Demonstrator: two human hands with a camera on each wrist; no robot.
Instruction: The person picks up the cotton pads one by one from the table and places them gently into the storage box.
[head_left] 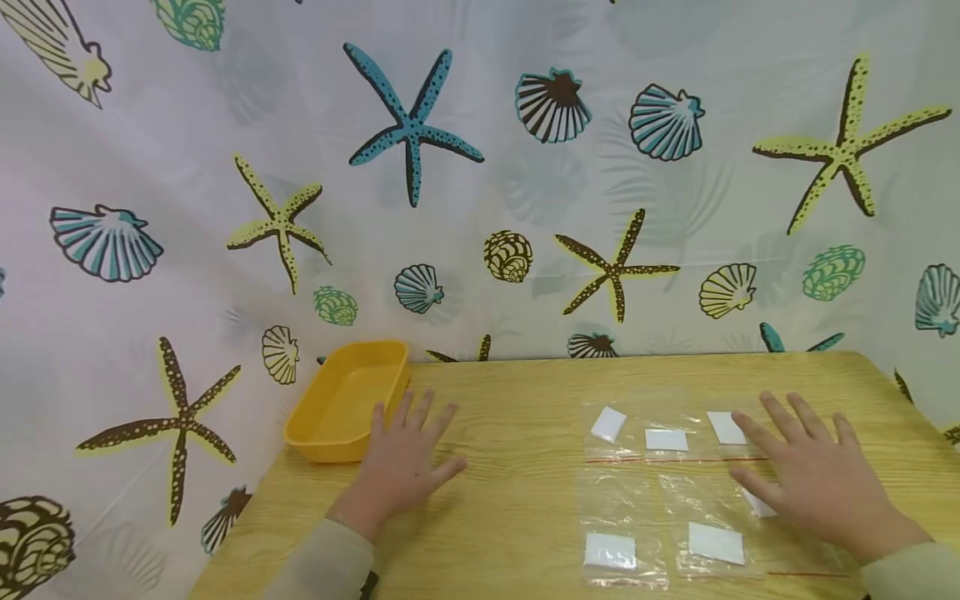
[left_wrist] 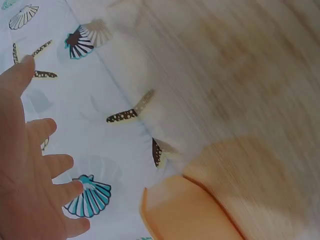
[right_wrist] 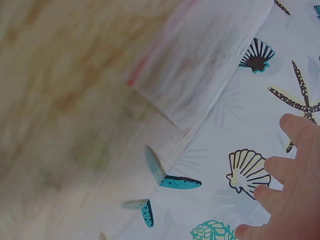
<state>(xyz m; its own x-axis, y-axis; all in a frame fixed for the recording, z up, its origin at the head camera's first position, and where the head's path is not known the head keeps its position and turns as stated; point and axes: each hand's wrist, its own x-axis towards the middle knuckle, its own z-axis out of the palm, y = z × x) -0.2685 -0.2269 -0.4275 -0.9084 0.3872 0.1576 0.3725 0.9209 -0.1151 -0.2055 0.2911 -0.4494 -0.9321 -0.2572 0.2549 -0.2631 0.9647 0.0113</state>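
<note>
My left hand is spread with straight fingers, just right of a yellow plastic tray; in the left wrist view the same hand holds nothing. Fingers apart, my right hand hovers over or rests on the right end of a group of clear zip bags; contact cannot be told. Each visible bag has a flat white piece in it. One white piece is partly hidden under the right hand. The right wrist view shows the right hand with empty fingers and a blurred bag.
The bags lie in two rows on a light wood-grain table. A white curtain printed with starfish and shells hangs behind the table and along its sides. The tray stands at the table's back left edge, against the curtain.
</note>
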